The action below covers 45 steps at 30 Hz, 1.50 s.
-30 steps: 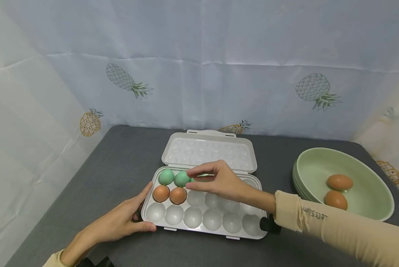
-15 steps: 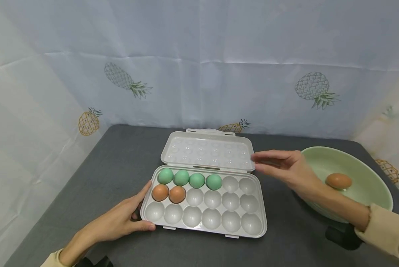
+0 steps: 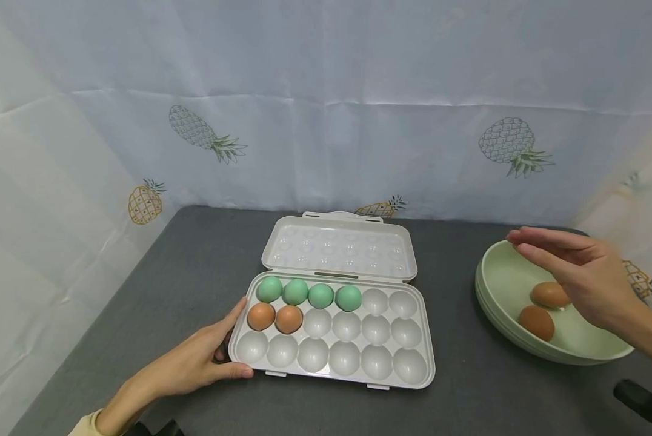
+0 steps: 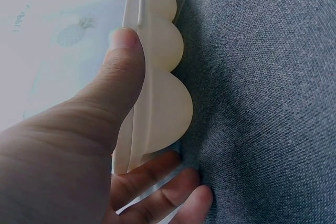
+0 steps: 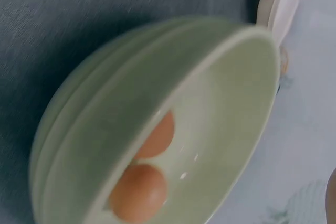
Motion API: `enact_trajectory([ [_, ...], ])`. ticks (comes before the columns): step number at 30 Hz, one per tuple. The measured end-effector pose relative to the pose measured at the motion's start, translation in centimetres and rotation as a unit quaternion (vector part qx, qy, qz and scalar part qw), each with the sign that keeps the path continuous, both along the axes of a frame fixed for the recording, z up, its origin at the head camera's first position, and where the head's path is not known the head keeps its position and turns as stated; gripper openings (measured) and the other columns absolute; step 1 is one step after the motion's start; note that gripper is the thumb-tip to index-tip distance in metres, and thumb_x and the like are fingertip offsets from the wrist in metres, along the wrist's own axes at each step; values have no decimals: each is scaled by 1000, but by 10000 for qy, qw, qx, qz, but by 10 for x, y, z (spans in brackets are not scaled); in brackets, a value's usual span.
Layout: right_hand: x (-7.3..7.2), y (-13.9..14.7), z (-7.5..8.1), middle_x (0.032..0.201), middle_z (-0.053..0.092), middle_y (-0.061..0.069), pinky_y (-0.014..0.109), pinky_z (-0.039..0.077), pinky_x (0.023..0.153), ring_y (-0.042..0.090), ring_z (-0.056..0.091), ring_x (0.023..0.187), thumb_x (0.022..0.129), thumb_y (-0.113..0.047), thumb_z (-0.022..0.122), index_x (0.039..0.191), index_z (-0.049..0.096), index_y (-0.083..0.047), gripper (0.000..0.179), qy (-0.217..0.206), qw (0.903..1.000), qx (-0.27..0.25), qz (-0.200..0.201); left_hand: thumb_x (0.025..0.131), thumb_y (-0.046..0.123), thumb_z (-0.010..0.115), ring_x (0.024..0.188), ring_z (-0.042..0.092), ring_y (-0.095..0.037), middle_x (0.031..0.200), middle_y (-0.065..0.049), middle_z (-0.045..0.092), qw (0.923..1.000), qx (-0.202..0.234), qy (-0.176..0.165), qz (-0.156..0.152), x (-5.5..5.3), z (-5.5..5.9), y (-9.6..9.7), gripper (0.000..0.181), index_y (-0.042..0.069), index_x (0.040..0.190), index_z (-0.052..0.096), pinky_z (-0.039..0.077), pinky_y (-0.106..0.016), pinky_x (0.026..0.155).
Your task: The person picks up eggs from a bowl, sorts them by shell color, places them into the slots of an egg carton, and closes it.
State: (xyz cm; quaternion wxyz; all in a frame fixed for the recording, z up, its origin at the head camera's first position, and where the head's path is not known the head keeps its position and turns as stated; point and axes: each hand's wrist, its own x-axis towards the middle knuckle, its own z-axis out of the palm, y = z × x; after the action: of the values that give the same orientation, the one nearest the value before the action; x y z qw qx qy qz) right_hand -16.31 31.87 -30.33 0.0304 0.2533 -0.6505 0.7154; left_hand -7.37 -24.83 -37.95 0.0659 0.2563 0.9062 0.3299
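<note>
A white egg tray point(image 3: 376, 330) lies with its lid point(image 3: 339, 248) folded back. Four-deep naming aside, several green eggs point(image 3: 321, 296) fill part of its back row, and two brown eggs point(image 3: 289, 319) sit in the middle row at the left. My left hand point(image 3: 189, 360) grips the tray's left front corner; in the left wrist view the thumb point(image 4: 123, 66) lies on the rim, the fingers below it. With nothing in it, my right hand point(image 3: 593, 281) hovers, fingers extended, over the green bowl point(image 3: 495, 303), where two brown eggs point(image 3: 536, 323) lie.
Dark grey cloth point(image 3: 211, 260) covers the table. Behind it hangs a pale curtain point(image 3: 326, 157) with printed pineapples. The bowl, which looks like a stack in the right wrist view, stands right of the tray.
My right hand has left the back row of the tray, where a fourth-column green egg now shows, and moved right to above the bowl. My left hand has stayed put.
</note>
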Motion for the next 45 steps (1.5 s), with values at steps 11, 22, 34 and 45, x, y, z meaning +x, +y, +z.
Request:
enact_trajectory([
  [11,-5,48,-18,119,77,4,13,51,95,9,71,114,94,26,46,131,61,14,41,-74,9981,-30,-615,85,38,83,71,45,6,90,7,52,10000,0,1,-13,0,1,0,112,-5,161,13,42,-19,63],
  [22,-2,70,-41,121,74,-12,2,42,95,-6,64,115,97,16,55,136,60,7,41,-390,9838,1297,-1171,86,38,82,72,45,6,91,6,52,10000,-6,-58,23,0,1,-1,111,-5,161,13,42,-19,64],
  [34,3,84,-53,120,71,-27,7,47,81,-16,63,108,98,1,63,139,63,-6,41,-902,9226,3581,-1116,85,38,83,72,45,6,92,5,51,10000,-9,-71,54,1,0,-1,112,-4,162,13,42,-19,64],
  [45,-7,101,-66,129,67,-23,17,56,82,-10,63,115,94,13,61,137,61,3,45,-661,9308,3572,411,86,38,82,72,45,5,91,5,50,9999,-32,-121,63,1,1,0,111,-5,162,13,41,-19,65],
])
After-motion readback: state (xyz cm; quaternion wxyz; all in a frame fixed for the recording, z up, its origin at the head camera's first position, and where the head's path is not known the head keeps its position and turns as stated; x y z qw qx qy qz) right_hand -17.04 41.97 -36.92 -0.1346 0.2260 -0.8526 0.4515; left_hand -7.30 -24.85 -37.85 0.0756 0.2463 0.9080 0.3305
